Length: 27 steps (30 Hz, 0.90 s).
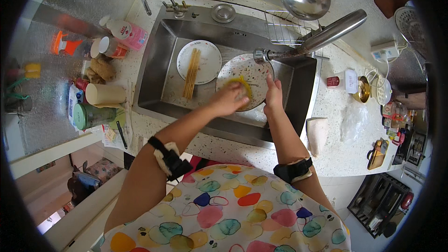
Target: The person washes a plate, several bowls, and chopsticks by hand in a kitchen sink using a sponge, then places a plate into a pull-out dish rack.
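My left hand (229, 98), a little blurred, presses a yellow scrubbing cloth (247, 87) against the face of a patterned plate (232, 68). With its thumb over the rim, my right hand (274, 92) grips the right side of this plate, which is held over the stainless steel sink (168, 99). Another white plate (181, 59) lies in the basin to the left, and a bundle of wooden chopsticks (191, 73) rests across it, the lower ends reaching past its rim. Above the held plate is the spout head (260, 56) of a large metal faucet.
A curved tap (171, 0) and a drain cover (223, 13) are at the sink's back edge, a wire rack (280, 28) at back right. Bottles and a green-lidded jar (82, 116) line the left counter. A plastic bag (354, 120) and small containers stand on the right counter.
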{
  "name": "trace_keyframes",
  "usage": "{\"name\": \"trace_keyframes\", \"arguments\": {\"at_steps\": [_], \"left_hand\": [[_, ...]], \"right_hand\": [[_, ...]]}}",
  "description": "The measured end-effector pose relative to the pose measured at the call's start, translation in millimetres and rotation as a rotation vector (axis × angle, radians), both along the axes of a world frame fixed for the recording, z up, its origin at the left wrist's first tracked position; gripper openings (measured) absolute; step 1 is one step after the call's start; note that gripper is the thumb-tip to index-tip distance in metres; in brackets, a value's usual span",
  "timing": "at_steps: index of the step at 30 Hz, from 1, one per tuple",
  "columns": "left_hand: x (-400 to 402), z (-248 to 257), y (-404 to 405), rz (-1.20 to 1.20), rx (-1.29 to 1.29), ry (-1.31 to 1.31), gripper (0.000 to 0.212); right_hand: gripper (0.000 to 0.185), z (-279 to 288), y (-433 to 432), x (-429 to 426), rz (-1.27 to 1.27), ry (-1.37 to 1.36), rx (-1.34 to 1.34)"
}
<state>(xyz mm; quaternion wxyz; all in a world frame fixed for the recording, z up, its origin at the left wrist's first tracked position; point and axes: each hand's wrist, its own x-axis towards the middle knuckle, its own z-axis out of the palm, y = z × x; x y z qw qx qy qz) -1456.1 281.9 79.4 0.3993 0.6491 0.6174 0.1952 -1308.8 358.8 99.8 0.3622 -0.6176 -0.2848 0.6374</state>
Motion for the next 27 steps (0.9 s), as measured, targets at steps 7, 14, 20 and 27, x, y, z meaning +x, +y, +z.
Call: {"name": "trace_keyframes", "arguments": {"at_steps": [7, 14, 20, 27], "left_hand": [[13.1, 17.8, -11.9, 0.293, 0.483, -0.037, 0.051], [-17.0, 24.1, -18.7, 0.583, 0.351, -0.432, 0.033], [-30.0, 40.6, -24.4, 0.8, 0.258, -0.843, 0.045], [-66.7, 17.9, -15.3, 0.914, -0.051, -1.458, 0.05]], "right_hand": [[0.053, 6.5, 19.7, -39.5, 0.28, -0.099, 0.179], [0.071, 22.8, 25.9, -89.1, 0.58, -0.555, 0.464], [0.059, 8.2, 44.9, -96.6, 0.748, -0.387, 0.423], [0.045, -48.9, 63.0, -34.0, 0.487, 0.261, -0.192]]}}
